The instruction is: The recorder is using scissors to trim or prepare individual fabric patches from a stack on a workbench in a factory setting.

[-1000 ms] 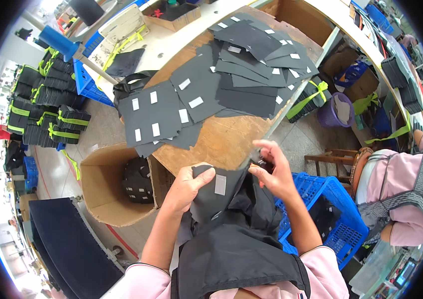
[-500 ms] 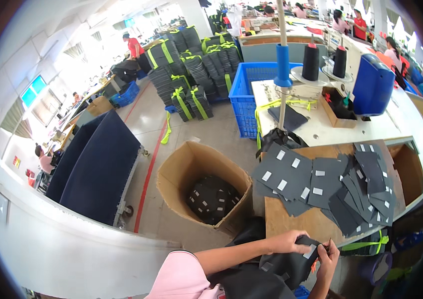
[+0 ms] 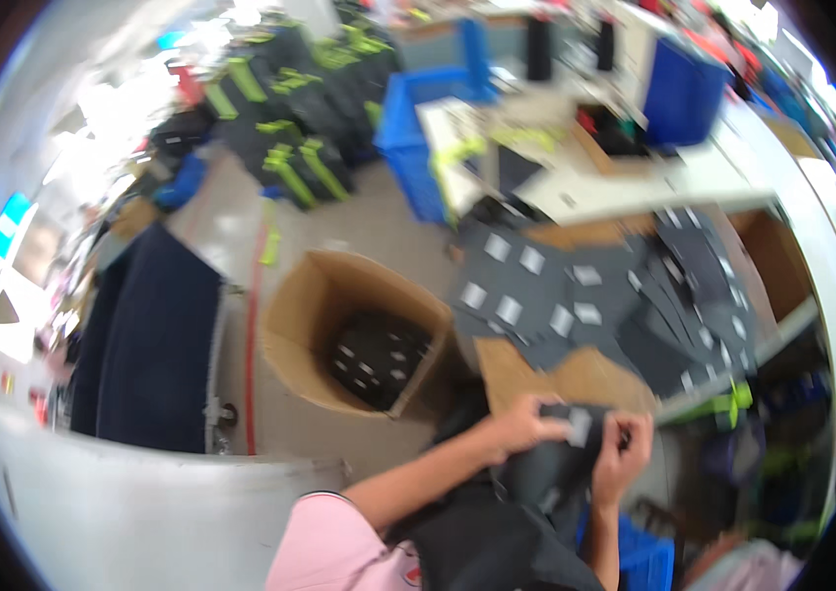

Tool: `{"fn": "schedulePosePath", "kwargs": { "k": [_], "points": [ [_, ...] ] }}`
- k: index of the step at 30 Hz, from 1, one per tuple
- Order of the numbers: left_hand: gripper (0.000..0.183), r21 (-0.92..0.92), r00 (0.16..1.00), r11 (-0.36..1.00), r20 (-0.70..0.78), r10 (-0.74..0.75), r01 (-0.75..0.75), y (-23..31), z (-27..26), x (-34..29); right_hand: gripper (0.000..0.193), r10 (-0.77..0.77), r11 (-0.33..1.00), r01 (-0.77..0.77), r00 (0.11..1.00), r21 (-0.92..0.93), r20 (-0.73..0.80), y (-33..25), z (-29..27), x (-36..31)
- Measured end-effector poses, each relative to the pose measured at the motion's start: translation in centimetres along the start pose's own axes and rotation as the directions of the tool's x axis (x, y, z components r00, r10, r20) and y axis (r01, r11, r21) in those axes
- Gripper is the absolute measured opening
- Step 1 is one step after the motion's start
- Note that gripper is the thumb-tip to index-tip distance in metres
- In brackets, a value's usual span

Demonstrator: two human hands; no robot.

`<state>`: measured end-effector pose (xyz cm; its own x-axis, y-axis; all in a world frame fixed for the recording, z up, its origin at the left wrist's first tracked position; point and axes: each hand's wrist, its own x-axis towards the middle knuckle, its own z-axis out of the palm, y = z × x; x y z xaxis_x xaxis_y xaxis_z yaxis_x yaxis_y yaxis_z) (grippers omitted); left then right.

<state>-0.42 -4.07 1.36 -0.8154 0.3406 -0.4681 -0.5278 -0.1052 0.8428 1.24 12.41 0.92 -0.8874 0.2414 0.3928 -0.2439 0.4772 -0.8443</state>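
A dark grey fabric piece (image 3: 532, 471) with white rectangular patches is held up in front of me, at the near edge of the wooden work board (image 3: 590, 379). My left hand (image 3: 521, 430) is closed on its left side, the thumb close to a white patch. At the upper right corner my right hand (image 3: 625, 445) pinches the same piece. Something small and dark shows between the right fingers, too blurred to name. Beyond both hands, similar grey pieces (image 3: 536, 320) with white patches lie overlapping on the board.
An open cardboard box (image 3: 290, 335) with more grey pieces stands left of the board. A navy cloth-sided cart (image 3: 162, 345) is farther left. Beyond the board are a blue crate (image 3: 408, 158) and a white table (image 3: 585, 187). Another person's pink sleeve (image 3: 763, 571) appears at lower right.
The view has swung and blurred, shifting the surroundings left and up. Both hands still hold the fabric piece, now higher in the picture. Another person has come into view at lower right.
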Motion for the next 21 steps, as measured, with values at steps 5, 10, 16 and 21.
{"fn": "schedulePosePath", "kwargs": {
  "k": [5,10,16,21],
  "points": [
    [0.031,-0.164,0.999,0.986,-0.034,0.015,-0.021,1.1,-1.5,-1.1,0.035,0.029,0.992,-0.060,0.967,0.114,0.254,-0.5,-0.7,-1.3],
    [0.031,-0.161,0.999,0.986,0.027,-0.031,0.035,0.8,-0.7,-0.1,0.032,-0.102,0.991,0.120,0.960,-0.054,0.260,0.4,-2.2,-1.2],
    [0.026,-0.103,1.000,0.994,0.018,0.024,-0.022,0.7,-0.5,-1.1,0.027,-0.215,0.969,0.239,0.941,-0.065,0.261,0.4,-1.6,-0.7],
    [0.022,-0.110,1.000,0.994,0.005,0.004,-0.003,1.1,-0.6,-1.2,0.026,-0.235,0.965,0.254,0.947,-0.060,0.218,0.3,-2.1,-0.9]
  ]
}}
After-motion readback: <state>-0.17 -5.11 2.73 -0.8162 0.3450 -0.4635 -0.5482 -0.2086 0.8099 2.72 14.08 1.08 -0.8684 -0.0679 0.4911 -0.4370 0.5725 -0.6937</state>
